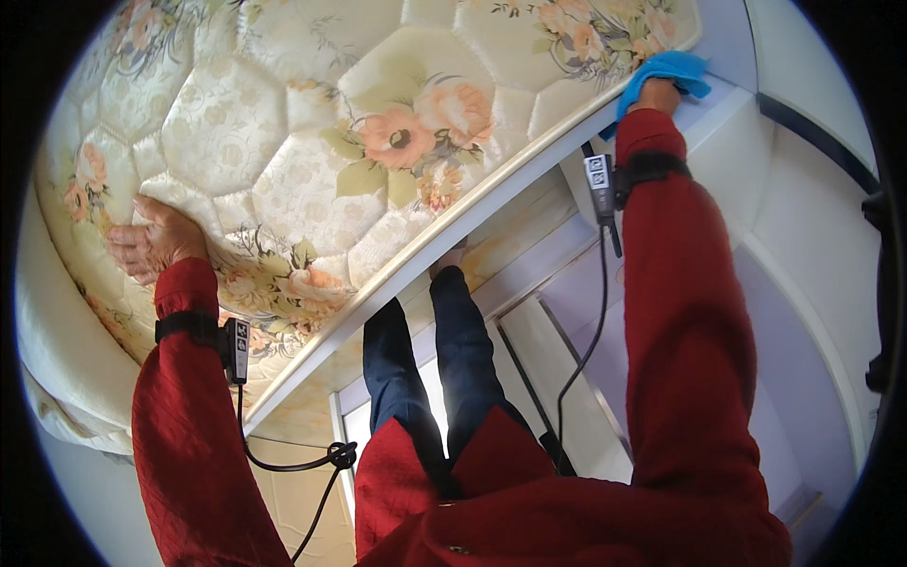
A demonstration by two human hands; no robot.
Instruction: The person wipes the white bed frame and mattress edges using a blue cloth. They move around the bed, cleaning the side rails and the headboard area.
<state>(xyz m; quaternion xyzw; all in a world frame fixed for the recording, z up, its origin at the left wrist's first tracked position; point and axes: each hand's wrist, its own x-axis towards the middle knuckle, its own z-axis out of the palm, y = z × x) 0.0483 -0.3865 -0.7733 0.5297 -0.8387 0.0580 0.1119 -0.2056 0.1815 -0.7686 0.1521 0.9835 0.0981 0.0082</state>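
Note:
A quilted mattress (305,177) with a peach flower print fills the upper left of the head view. My left hand (159,241) rests flat on it, holding nothing, with the thumb apart from the fingers. At the upper right, my right hand (657,97) grips a bright blue cloth (673,67). The cloth lies over the end of the pale bed rail (496,172), by the mattress corner. Part of the cloth is hidden under the hand.
A rounded cream cushioned edge (60,333) borders the mattress at left. White panels (723,152) stand close beside my right arm. Wrist-strapped devices (237,351) trail black cables (602,305) down past my legs (460,333), which stand below the rail.

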